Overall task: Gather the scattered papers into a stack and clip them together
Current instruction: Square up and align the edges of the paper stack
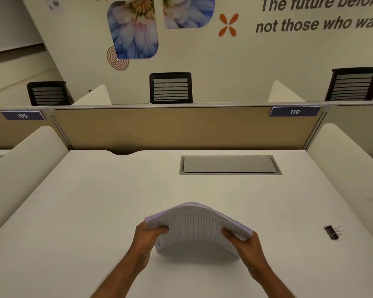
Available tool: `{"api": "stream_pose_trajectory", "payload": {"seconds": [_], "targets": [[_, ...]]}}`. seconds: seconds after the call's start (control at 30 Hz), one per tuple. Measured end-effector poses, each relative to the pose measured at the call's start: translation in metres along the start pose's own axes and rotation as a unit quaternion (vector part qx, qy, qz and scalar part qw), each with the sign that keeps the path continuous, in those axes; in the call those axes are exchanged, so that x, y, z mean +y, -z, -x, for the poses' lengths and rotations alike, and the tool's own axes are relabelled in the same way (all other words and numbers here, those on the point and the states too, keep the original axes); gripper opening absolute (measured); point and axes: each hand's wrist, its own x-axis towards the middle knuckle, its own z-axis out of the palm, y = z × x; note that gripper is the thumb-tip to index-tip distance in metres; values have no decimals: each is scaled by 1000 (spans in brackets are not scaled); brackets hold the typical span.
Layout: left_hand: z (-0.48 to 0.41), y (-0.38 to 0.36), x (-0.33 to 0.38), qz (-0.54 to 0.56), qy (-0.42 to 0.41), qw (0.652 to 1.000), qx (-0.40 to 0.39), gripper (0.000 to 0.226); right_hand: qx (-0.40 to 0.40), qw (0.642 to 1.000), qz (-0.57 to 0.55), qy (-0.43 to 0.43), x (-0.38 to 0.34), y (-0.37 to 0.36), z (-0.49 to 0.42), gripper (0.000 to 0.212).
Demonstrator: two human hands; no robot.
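Observation:
A stack of printed white papers point(195, 227) stands on its lower edge on the white desk point(95, 211), bowed upward in the middle. My left hand point(148, 237) grips its left side and my right hand point(243, 244) grips its right side, thumbs on the front sheet. A black binder clip point(333, 232) with silver handles lies on the desk far to the right, apart from both hands.
A grey cable hatch point(229, 165) is set in the desk at the back. A tan partition point(159, 127) closes the far edge, and white rounded dividers point(24, 166) flank the desk on both sides. Black chairs point(170, 88) stand beyond.

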Motion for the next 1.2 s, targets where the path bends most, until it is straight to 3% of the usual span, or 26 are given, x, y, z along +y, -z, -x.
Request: {"api": "stream_pose_trajectory", "payload": {"seconds": [0.5,0.67,0.77,0.93,1.2], "targets": [[-14,12,-14,-102,35,993,-55,35,4,998,40,-43,6,0,-3,33],[-18,17,-7,-135,40,987,-79,15,-10,994,97,-51,0,5,-11,5],[-18,21,3,-123,34,987,-96,19,-41,994,69,-76,-10,14,-13,18],[-11,30,17,-54,57,988,-133,30,-59,986,-71,-138,-24,34,-8,31],[20,8,9,224,128,959,-114,44,83,949,-212,-216,-14,14,8,32]]}}
